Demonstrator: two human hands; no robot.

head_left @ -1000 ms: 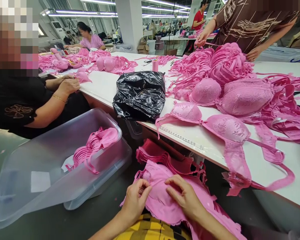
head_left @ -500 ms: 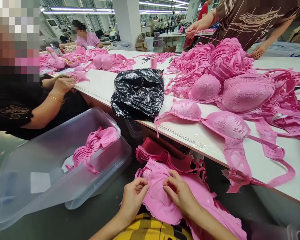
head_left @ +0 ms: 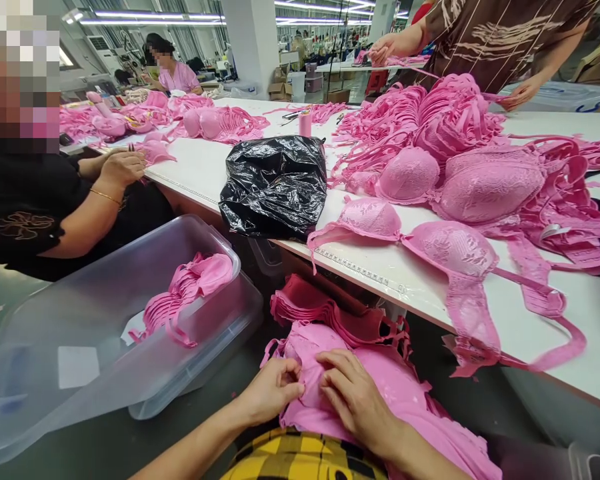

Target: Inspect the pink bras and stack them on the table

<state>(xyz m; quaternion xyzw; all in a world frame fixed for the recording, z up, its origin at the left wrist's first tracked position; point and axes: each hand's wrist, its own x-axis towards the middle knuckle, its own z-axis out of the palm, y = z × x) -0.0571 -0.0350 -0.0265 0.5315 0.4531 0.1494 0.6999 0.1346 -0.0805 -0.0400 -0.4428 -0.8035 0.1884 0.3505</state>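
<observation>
A pink bra lies across my lap on other pink fabric, its folds spread between my hands. My left hand is closed at the bra's left side, thumb and forefinger pinching its cloth. On the right, my right hand has bent fingers gathered on the same bra, fingertips on the cloth and the thumb mostly hidden underneath. A stack of darker pink bras sits just beyond, below the table edge. A loose thread or small tool in my fingers cannot be made out.
A white table bears a lace bra, a large pink bra heap and a black plastic bag. At left stands a clear plastic bin holding pink bras. Co-workers' hands are busy around the table.
My left hand has shifted slightly down, and the bra under my hands has been turned and bunched differently. My right hand's fingers have moved a little left over the cloth.
</observation>
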